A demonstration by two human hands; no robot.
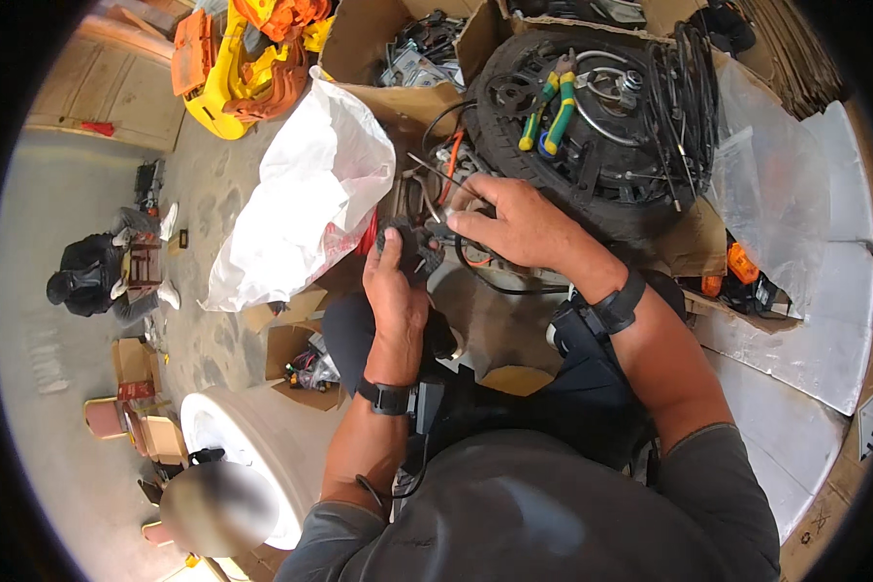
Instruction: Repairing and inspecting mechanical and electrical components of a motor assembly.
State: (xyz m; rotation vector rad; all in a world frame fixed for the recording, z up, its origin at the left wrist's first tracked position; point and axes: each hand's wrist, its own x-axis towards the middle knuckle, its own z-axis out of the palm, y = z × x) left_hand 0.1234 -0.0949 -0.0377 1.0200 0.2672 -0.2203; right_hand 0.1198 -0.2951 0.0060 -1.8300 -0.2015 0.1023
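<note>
My left hand (398, 291) is closed around a small black part (419, 250), with the thumb on top; its exact kind is hard to make out. Just right of it, my right hand (519, 221) has thumb and fingers pinched at a thin black cable (448, 177). One length of cable sticks out past the fingers toward the upper left. A thicker black cable (495, 285) loops below the right hand. Beyond that hand lies a black tire with a hub (514, 126), and green-and-yellow pliers (560, 114) rest on it.
A white plastic bag (306, 194) stands left of my hands. Cardboard boxes of parts (393, 97) sit at the back. Coiled black cables (684, 116) lie on the tire's right side. Yellow and orange plastic shells (233, 87) are far left. Another person (87, 274) sits at the left.
</note>
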